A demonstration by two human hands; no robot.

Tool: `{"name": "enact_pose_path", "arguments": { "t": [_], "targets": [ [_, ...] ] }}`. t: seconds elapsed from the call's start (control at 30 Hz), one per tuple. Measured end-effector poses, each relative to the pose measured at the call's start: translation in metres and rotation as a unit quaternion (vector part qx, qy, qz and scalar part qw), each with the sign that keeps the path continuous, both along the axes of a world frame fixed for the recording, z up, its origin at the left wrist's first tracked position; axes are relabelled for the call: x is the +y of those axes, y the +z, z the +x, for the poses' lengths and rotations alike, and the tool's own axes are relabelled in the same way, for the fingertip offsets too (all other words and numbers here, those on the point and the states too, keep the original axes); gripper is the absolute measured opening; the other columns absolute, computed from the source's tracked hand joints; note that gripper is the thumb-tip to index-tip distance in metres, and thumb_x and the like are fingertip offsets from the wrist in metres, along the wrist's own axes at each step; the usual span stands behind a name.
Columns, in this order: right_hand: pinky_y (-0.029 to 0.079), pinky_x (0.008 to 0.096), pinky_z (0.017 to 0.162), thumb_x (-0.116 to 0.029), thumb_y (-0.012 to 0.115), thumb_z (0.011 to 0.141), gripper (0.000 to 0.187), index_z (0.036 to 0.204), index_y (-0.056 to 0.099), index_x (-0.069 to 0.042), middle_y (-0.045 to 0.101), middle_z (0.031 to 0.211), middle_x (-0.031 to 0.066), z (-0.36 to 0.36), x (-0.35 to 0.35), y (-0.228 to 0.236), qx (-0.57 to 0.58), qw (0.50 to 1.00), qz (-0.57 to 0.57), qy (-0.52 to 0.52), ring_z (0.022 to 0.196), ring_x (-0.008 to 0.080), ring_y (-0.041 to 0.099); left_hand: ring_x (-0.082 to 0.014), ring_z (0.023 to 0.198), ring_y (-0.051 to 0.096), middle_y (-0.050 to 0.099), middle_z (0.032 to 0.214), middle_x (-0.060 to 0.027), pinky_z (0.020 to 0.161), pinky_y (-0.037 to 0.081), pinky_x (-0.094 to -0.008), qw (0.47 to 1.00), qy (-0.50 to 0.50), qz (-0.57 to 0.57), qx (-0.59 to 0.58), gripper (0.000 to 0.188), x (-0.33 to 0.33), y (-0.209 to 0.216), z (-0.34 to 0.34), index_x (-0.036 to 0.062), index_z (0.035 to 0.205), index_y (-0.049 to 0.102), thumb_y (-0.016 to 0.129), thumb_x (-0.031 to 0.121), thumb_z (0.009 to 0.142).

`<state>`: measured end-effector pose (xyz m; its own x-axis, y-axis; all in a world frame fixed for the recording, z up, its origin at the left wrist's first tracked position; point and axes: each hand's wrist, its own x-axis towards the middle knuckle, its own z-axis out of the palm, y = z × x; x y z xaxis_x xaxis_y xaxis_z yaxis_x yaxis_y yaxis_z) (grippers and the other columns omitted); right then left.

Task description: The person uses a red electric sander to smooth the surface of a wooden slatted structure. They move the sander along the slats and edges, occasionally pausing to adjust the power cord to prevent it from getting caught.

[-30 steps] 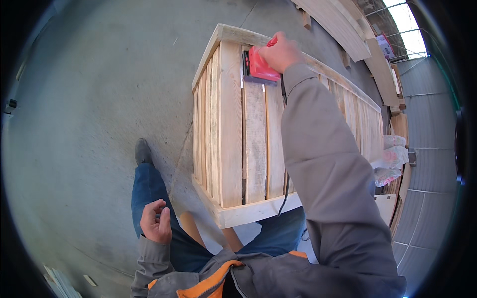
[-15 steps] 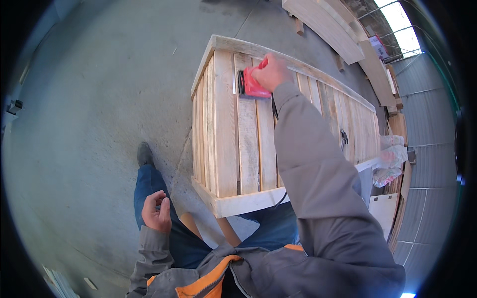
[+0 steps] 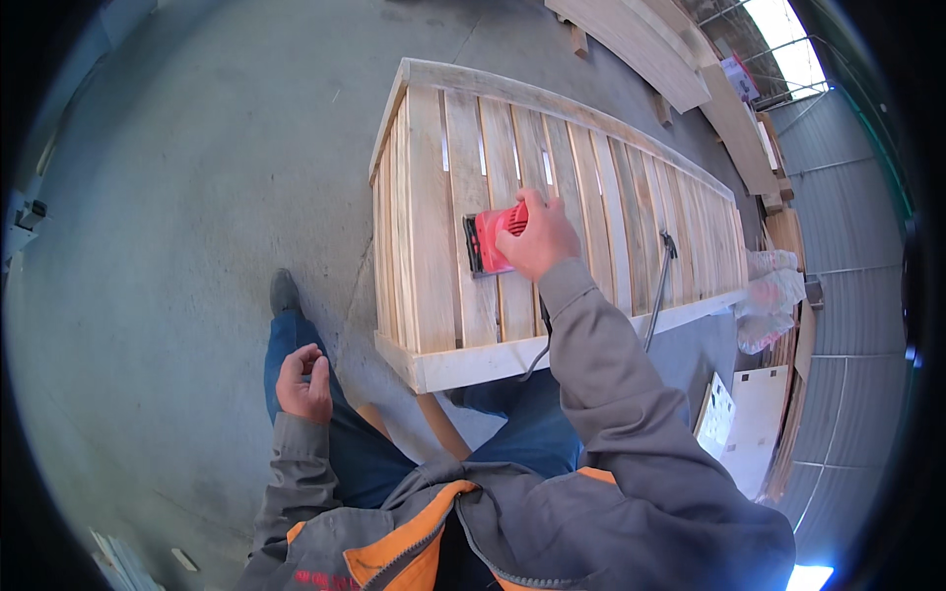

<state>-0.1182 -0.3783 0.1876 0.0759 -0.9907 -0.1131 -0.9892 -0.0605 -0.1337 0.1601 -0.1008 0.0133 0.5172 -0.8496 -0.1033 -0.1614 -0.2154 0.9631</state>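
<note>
My right hand (image 3: 545, 239) is wrapped round a red electric palm sander (image 3: 498, 243). Its black pad end rests on the slatted top of a pale wooden crate (image 3: 431, 227), a little below the middle of the slats at the left end. From the sander a dark cord (image 3: 539, 361) hangs over the crate's near edge. Apart from the crate, my left hand (image 3: 304, 384) is held over my left thigh with its fingers curled in, and nothing shows in it.
Across the slats to the right lies a hammer-like metal tool (image 3: 667, 258), its handle reaching past the near edge. Long boards (image 3: 645, 49) lie at the far right. Plastic-wrapped bundles (image 3: 777, 293) sit beyond the crate's right end, and white panels (image 3: 757, 419) are below them.
My right hand has drawn the sander along the slats toward me, from near the far edge to around the middle. More of the hammer-like tool shows. My left hand stays curled.
</note>
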Motion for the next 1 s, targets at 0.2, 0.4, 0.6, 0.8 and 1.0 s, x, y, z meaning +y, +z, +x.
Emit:
{"name": "enact_pose_path", "arguments": {
  "t": [0.2,0.4,0.6,0.8,1.0],
  "targets": [
    [0.057,0.0524,0.089,-0.033,0.075,0.085,0.060,0.140,0.056,-0.017,0.057,0.124,0.0234,-0.021,0.064,-0.005,-0.026,1.000,-0.002,0.011,0.105,0.0453,0.067,-0.0120,0.089,0.064,0.071,0.103,-0.0065,0.083,0.055,-0.0269,1.000,-0.007,0.012,-0.001,0.023,0.002,0.002,0.001,-0.0032,0.120,0.068,0.068,0.009,0.100],
    [0.057,0.0518,0.089,-0.032,0.076,0.085,0.061,0.140,0.056,-0.017,0.057,0.124,0.0244,-0.030,0.096,-0.003,-0.038,0.999,0.012,-0.003,0.106,0.0455,0.067,-0.0148,0.085,0.066,0.071,0.103,-0.0095,0.079,0.056,-0.0289,1.000,0.010,-0.008,0.004,0.022,0.007,-0.010,0.003,-0.0031,0.118,0.069,0.070,0.007,0.098],
    [0.057,0.0503,0.093,-0.033,0.076,0.083,0.061,0.139,0.057,-0.016,0.058,0.125,0.0232,-0.006,0.051,-0.004,-0.023,1.000,-0.004,-0.003,0.108,0.0445,0.067,-0.0153,0.086,0.067,0.071,0.104,-0.0100,0.080,0.056,-0.0291,1.000,0.007,-0.008,0.018,0.022,0.011,-0.014,0.006,-0.0032,0.119,0.069,0.070,0.006,0.099],
    [0.055,0.0491,0.097,-0.039,0.076,0.083,0.061,0.137,0.058,-0.018,0.059,0.127,0.0231,0.026,-0.027,-0.007,0.006,1.000,-0.025,-0.013,0.112,0.0438,0.066,-0.0159,0.089,0.066,0.071,0.104,-0.0104,0.081,0.056,-0.0292,1.000,0.007,-0.004,0.026,0.022,0.003,-0.004,0.004,-0.0033,0.119,0.068,0.069,0.006,0.099],
    [0.054,0.0461,0.102,-0.042,0.077,0.082,0.065,0.139,0.059,-0.018,0.063,0.128,0.0221,0.044,-0.097,-0.013,0.026,0.998,-0.048,-0.020,0.118,0.0412,0.066,-0.0157,0.090,0.066,0.071,0.105,-0.0095,0.078,0.055,-0.0285,1.000,-0.005,-0.007,0.013,0.022,0.000,0.003,0.008,-0.0027,0.120,0.068,0.069,0.006,0.099]
  ]
}}
